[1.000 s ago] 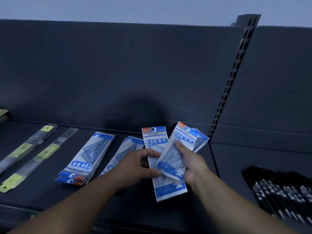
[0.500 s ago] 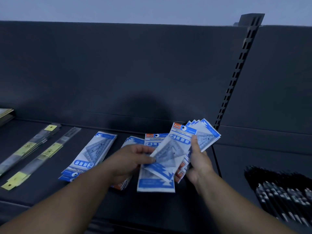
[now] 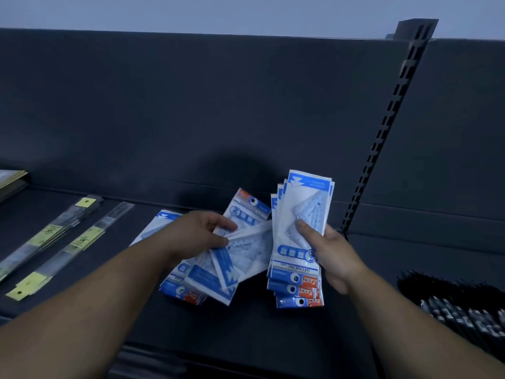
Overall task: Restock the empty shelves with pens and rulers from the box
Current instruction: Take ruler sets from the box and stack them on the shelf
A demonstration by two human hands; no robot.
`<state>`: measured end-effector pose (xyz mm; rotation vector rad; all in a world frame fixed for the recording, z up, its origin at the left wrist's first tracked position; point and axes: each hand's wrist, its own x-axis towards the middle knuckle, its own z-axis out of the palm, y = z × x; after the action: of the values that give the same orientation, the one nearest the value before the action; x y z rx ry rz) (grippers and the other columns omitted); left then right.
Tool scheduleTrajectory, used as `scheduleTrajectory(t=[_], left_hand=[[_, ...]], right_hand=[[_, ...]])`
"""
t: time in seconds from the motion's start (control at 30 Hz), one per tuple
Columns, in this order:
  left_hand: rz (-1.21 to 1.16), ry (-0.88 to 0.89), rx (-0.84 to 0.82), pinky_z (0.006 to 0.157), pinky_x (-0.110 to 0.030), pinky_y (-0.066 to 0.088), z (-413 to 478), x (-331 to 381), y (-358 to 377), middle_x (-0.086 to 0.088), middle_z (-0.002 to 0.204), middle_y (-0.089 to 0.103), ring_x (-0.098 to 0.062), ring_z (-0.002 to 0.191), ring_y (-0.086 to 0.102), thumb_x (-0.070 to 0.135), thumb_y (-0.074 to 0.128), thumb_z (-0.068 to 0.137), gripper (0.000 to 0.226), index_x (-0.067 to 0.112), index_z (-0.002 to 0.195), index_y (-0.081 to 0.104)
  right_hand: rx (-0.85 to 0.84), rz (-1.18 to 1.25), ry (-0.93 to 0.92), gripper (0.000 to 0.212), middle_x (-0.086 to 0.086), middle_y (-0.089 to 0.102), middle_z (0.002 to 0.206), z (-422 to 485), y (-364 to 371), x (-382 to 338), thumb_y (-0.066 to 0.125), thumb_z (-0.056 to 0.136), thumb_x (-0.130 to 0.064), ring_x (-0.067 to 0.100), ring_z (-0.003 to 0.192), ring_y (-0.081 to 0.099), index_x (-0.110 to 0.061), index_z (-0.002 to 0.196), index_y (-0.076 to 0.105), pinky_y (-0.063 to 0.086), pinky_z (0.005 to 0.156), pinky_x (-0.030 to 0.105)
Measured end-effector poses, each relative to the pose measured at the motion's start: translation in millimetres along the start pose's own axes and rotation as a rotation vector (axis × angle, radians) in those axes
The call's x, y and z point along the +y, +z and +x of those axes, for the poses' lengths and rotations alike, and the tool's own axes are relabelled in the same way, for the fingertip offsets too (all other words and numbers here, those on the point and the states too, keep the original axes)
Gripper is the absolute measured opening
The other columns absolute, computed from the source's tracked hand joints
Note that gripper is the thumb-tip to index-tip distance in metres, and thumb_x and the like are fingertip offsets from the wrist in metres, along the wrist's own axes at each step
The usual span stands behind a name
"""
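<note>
Two bundles of blue-and-white plastic-sleeved ruler packets are in play above the dark flat shelf (image 3: 273,332). My right hand (image 3: 336,258) grips the taller fanned bundle (image 3: 303,214) upright, thumb pressed across its front and fingers curled behind. My left hand (image 3: 199,233) pinches a looser spread (image 3: 246,250) between thumb and fingertips, just over the pile (image 3: 188,291) lying on the shelf.

I judge the slick sleeves to be the main hazard. Both bundles are fanned, so a slack pinch could let packets slide out and scatter, perhaps toward the black pens (image 3: 464,310) at lower right. The right bundle's headers point toward me, while one left-hand packet's header points to the back wall. Set down like this, the stock would face both ways.

"GEOMETRIC" reads upside down on the right bundle's front packet. A large "2" shows on the left-hand packet. The orange brand patches are too small to read, as are the yellow labels on the long clear rulers (image 3: 54,242) at far left.
</note>
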<state>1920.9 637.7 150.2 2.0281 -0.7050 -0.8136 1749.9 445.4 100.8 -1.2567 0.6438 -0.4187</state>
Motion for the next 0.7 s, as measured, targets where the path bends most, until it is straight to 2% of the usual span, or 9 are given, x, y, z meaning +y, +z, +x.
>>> scheduleTrajectory(t=[0.13,0.23,0.3,0.33,0.4,0.47,0.57,0.63,0.7], left_hand=[[-0.066,0.012,-0.031,0.064,-0.03,0.05,-4.4,1.4,8.4,0.0,0.102,0.072,-0.019,0.08,0.068,0.0,0.065,0.086,0.034,0.028,0.105,0.068],[-0.093,-0.037,-0.145,0.058,-0.021,0.05,-6.3,-2.2,14.8,-0.001,0.101,0.072,-0.011,0.076,0.068,-0.004,0.063,0.086,0.036,0.025,0.108,0.065],[-0.125,-0.066,-0.184,0.056,-0.018,0.051,-6.3,-4.1,19.7,0.0,0.1,0.072,-0.007,0.074,0.069,0.002,0.066,0.086,0.029,0.022,0.107,0.065],[-0.124,-0.07,-0.195,0.062,-0.021,0.053,-5.7,-5.4,22.2,-0.001,0.102,0.073,-0.009,0.078,0.07,0.006,0.068,0.087,0.025,0.021,0.107,0.065],[-0.095,-0.062,-0.209,0.08,-0.034,0.057,-3.5,-7.4,25.4,-0.006,0.105,0.073,-0.019,0.09,0.071,0.007,0.069,0.087,0.024,0.018,0.107,0.063],[0.001,-0.032,-0.214,0.082,-0.037,0.057,-3.5,-7.2,23.7,-0.006,0.103,0.073,-0.02,0.087,0.071,0.004,0.068,0.086,0.031,0.02,0.111,0.059],[0.284,0.055,-0.31,0.067,-0.021,0.053,-3.9,0.1,13.6,0.007,0.101,0.072,-0.006,0.077,0.067,0.007,0.067,0.086,0.048,0.033,0.121,0.047],[0.435,0.151,-0.339,0.075,-0.02,0.052,-2.6,8.1,9.6,0.014,0.104,0.071,-0.002,0.088,0.067,0.011,0.068,0.085,0.054,0.035,0.126,0.043],[0.423,0.237,-0.258,0.085,-0.02,0.051,2.7,15.5,8.7,0.016,0.108,0.069,0.001,0.096,0.065,0.01,0.071,0.082,0.053,0.032,0.124,0.048]], right_hand=[[-0.007,0.095,0.137,0.032,0.015,0.074,0.106,-2.0,-2.2,4.7,0.066,0.089,-0.032,0.036,0.097,0.07,-0.015,0.117,0.062,0.053,0.09,0.058],[-0.019,0.083,0.1,0.03,0.016,0.074,0.104,-3.4,0.1,0.0,0.066,0.09,-0.025,0.037,0.095,0.071,-0.011,0.116,0.063,0.054,0.088,0.058],[-0.058,0.014,0.061,0.029,0.014,0.074,0.104,-4.2,5.6,-5.1,0.067,0.09,-0.023,0.035,0.094,0.071,-0.011,0.117,0.063,0.054,0.089,0.056],[-0.09,-0.02,0.057,0.03,0.013,0.074,0.104,-4.8,9.5,-6.1,0.067,0.089,-0.022,0.034,0.096,0.071,-0.011,0.117,0.064,0.054,0.089,0.055],[-0.144,-0.075,0.08,0.03,0.014,0.074,0.104,-6.2,17.1,-6.0,0.067,0.089,-0.022,0.034,0.096,0.071,-0.01,0.116,0.063,0.056,0.086,0.053],[-0.167,-0.084,0.097,0.031,0.015,0.074,0.103,-6.3,20.2,-7.2,0.067,0.09,-0.023,0.034,0.093,0.072,-0.009,0.117,0.062,0.059,0.081,0.049],[-0.238,-0.086,0.12,0.037,0.014,0.074,0.105,-5.4,17.5,-13.4,0.067,0.087,-0.026,0.032,0.094,0.072,-0.008,0.119,0.062,0.058,0.082,0.046],[-0.328,-0.081,0.187,0.04,0.017,0.072,0.108,-7.8,19.5,-14.4,0.068,0.082,-0.025,0.032,0.095,0.071,-0.006,0.117,0.062,0.058,0.084,0.047],[-0.352,-0.027,0.211,0.043,0.021,0.071,0.11,-9.9,24.8,-10.0,0.068,0.081,-0.021,0.034,0.094,0.07,-0.003,0.118,0.06,0.058,0.084,0.049]])
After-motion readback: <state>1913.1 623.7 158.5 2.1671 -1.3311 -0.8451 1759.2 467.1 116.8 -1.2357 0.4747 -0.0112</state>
